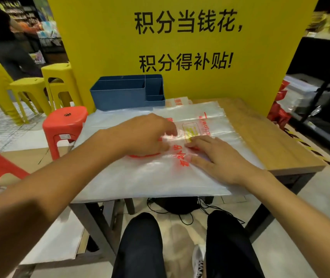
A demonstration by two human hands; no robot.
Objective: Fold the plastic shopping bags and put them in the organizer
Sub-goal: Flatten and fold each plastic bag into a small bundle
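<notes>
Nearest the tabletop's (276, 137) front edge, the stack of plastic shopping bags (140, 177) is lying flat, its near edge hanging a touch past the wood. Just beyond, at about four o'clock from the red print, the right hand (218, 159) is pressing down with fingers straight and spread, pinning the top bag and gripping nothing. At ten o'clock from it, the left hand (146, 135) is curling over the film, fingertips seeming to pinch up a bit of the top layer, though the exact grip is hidden under the knuckles.

Looks like a fold is just getting going. To do it well, the right palm should be anchoring the layers beneath while the left is lifting only one sheet; this film is slippery and clingy, so two bags could be coming up together. Drawing the flap across low and smoothing air out toward the open edge should be keeping the crease square.

Farther back, at twelve o'clock, the blue organizer (128, 93) is standing upright against the yellow sign (180, 47), compartments showing nothing inside from here.
</notes>
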